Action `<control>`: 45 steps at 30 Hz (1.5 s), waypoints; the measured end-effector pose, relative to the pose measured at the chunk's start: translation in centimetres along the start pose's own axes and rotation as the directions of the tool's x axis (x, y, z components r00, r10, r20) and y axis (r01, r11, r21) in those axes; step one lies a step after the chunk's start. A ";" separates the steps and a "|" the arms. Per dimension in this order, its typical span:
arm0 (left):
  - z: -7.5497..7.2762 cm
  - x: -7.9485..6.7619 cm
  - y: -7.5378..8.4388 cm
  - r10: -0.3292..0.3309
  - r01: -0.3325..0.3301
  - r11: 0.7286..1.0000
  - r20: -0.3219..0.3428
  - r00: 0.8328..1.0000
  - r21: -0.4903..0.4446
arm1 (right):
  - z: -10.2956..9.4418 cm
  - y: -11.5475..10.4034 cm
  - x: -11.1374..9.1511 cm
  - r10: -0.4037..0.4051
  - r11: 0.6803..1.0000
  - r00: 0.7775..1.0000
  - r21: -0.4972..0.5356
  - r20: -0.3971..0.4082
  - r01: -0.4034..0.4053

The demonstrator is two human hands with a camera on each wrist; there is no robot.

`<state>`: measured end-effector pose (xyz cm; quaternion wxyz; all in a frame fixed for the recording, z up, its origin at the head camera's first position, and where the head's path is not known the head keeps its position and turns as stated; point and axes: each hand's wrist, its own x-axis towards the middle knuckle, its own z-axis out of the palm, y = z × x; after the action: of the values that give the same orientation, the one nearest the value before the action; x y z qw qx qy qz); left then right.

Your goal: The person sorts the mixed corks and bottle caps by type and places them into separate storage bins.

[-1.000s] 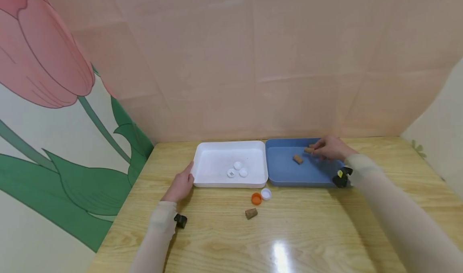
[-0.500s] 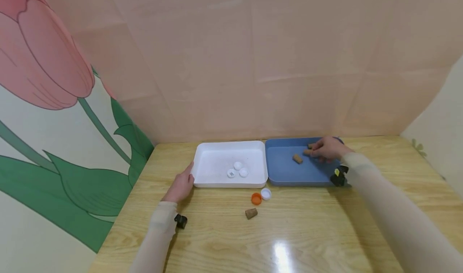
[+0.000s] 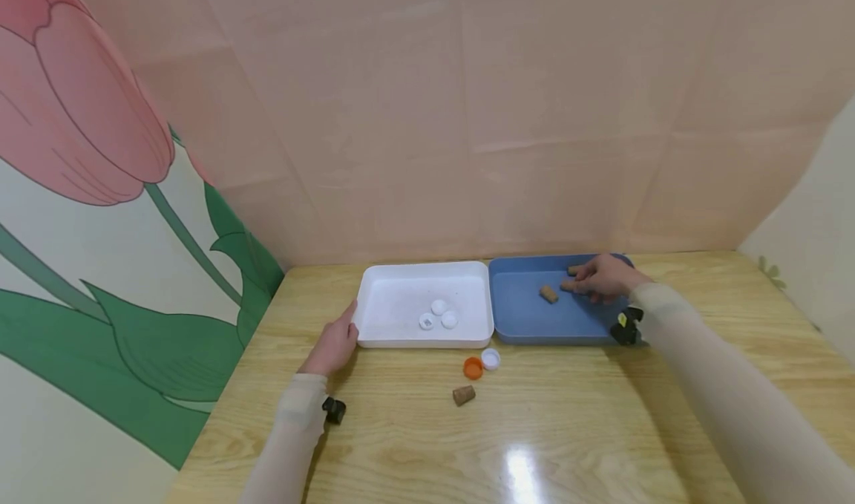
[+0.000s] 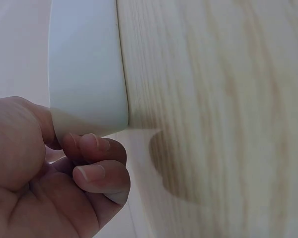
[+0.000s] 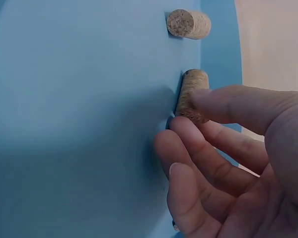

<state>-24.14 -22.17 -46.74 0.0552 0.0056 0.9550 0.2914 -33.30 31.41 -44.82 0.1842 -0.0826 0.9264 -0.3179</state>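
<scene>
At the left end of the white tray [image 3: 394,281], my left hand [image 3: 334,344] grips the corner. Its fingers [image 4: 102,176] curl beneath the rim in the left wrist view. Over the blue tray [image 3: 521,326], my right hand [image 3: 609,275] pinches a cork [image 5: 189,94] between thumb and fingers, low against the tray floor. A second cork [image 3: 549,294] lies just left of that one. Another cork [image 3: 574,270] sits behind, partly covered by the right hand. Three white bottle caps [image 3: 439,307] are grouped in the white tray.
In front of the trays lie an orange cap [image 3: 473,368] and a white cap [image 3: 490,358] side by side. A cork [image 3: 464,395] rests on the wooden table [image 3: 401,444] nearer to me. The two trays stand edge to edge before a cloth-covered wall [image 3: 427,155].
My right hand has shifted slightly left and down with its cork, which now sits lower in the blue tray. The left hand stays at the white tray.
</scene>
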 end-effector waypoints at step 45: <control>0.1 0.1 -0.1 0.010 -0.010 1.000 -0.016 1.000 0.004 | 6.9 -6.2 -8.9 -0.310 0.926 0.951 0.223 -0.014 0.305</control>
<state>-24.22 -22.18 -46.89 0.0462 0.0084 0.9559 0.2898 -22.23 25.10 -43.43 0.1500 -0.2089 0.8586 -0.4436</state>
